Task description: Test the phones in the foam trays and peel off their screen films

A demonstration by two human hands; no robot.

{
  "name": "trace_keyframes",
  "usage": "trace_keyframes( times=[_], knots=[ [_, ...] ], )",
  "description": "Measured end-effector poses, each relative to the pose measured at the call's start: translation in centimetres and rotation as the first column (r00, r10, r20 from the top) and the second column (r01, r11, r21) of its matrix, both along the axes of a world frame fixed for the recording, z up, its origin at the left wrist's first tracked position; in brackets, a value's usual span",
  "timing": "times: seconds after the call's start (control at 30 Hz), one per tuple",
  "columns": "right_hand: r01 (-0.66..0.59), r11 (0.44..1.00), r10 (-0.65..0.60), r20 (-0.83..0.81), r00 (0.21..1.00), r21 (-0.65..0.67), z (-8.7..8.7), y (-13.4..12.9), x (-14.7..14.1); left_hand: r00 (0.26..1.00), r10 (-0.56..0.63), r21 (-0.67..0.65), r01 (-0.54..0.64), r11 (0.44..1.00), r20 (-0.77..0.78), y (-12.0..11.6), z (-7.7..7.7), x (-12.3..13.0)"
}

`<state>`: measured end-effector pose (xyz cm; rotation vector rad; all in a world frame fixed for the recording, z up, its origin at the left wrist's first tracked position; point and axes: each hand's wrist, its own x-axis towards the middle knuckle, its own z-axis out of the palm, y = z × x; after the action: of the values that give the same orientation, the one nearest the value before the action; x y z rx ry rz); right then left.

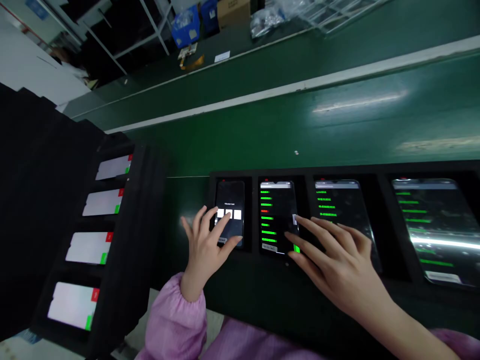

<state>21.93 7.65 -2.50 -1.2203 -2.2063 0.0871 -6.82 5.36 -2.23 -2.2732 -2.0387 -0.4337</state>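
Observation:
My left hand [205, 243] is spread over the leftmost smartphone [232, 195], whose dark screen shows a "Vibrator test" line and white squares. Its fingertips are at the squares. My right hand [337, 250] reaches over the second smartphone [277, 215], fingers extended near the screen's right edge; whether they touch the glass I cannot tell. Green lines and one red line fill that screen's left side. Partly behind my right hand lies a third smartphone [337, 200] with green lines. A fourth smartphone [431, 225] is at the right, with glare across it. All sit in a black foam tray [256, 215].
Left of me stands another black tray [123, 210] holding several phones with white screens [90, 247], beside a tall black stack [33, 175]. Beyond the green bench [225, 135] run pale rails. A blue bin [186, 27], a cardboard box [233, 14] and clear plastic bags [266, 21] are at the back.

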Motion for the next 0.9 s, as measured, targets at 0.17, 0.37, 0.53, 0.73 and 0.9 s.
trace_keyframes(
  times=[0.17,0.37,0.53,0.73,0.9],
  knots=[
    [0.011,1.0,-0.011,0.024,1.0,-0.025,-0.7,-0.5,-0.2,1.0,0.005,0.062,-0.007,0.998,0.025,-0.1,0.1,0.3],
    [0.006,1.0,-0.007,0.048,0.999,0.02,-0.9,-0.3,-0.3,0.988,0.082,0.175,-0.105,0.979,0.134,-2.6,-0.5,-0.8],
    [0.011,1.0,-0.011,0.034,0.999,0.005,-0.9,-0.4,-0.4,0.981,0.158,0.051,-0.165,0.985,0.113,-4.8,-1.3,-1.6],
    [-0.002,1.0,0.001,0.043,0.999,0.013,-0.8,-0.4,-0.4,0.98,0.183,-0.005,-0.183,0.983,0.078,-5.3,-1.2,-1.0],
    [0.006,1.0,-0.007,0.026,1.0,0.018,-0.9,-0.5,-0.4,0.982,0.184,-0.03,-0.183,0.983,0.037,-3.6,-0.9,-0.5]
  ],
)
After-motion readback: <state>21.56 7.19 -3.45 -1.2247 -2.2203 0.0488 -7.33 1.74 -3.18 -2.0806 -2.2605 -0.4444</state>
